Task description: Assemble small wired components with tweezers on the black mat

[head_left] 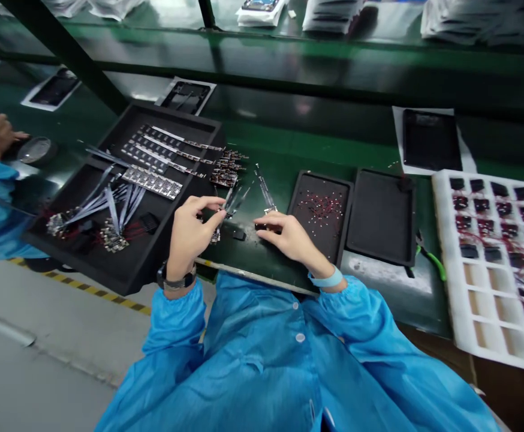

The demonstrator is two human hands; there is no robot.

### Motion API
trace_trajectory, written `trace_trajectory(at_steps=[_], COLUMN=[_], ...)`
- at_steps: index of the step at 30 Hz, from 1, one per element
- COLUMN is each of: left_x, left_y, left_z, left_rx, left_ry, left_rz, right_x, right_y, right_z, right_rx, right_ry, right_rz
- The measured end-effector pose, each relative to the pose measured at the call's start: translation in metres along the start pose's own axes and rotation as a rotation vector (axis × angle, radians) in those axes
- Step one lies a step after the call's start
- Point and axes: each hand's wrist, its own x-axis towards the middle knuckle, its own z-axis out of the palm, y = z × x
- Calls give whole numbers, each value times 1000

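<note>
Head view: my left hand (190, 231) pinches a thin strip (229, 198), my right hand (289, 237) a small dark piece (261, 227); the white tray (453, 276) looks part-filled.

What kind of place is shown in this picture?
Probably an electronics assembly workshop: strips of small circuit boards lie in a black tray, a white divided tray holds wired parts, and green-handled cutters lie nearby.
</note>
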Motion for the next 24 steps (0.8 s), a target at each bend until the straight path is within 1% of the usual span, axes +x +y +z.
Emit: trace_trajectory(at_steps=[1,3,7,11,17,24], left_x=[-3,-10,-17,-15,-15,-18], left_y=[-7,-18,-29,-31,-36,-45], left_z=[-2,-4,-3,2,10,12], left_rx=[74,182,314,368,388,411], left_ry=[-8,-52,-152,-176,-197,-214], left_rz=[-2,-4,12,18,16,31], right_x=[2,6,12,18,22,22], right_y=[-1,-1,1,4,2,4], right_z=[7,21,39,46,53,59], right_rx=[-100,-235,-371,-478,-589,-672], right_ry=[32,44,12,-4,-50,-72], right_rz=[-52,-118,-185,-222,-230,-251])
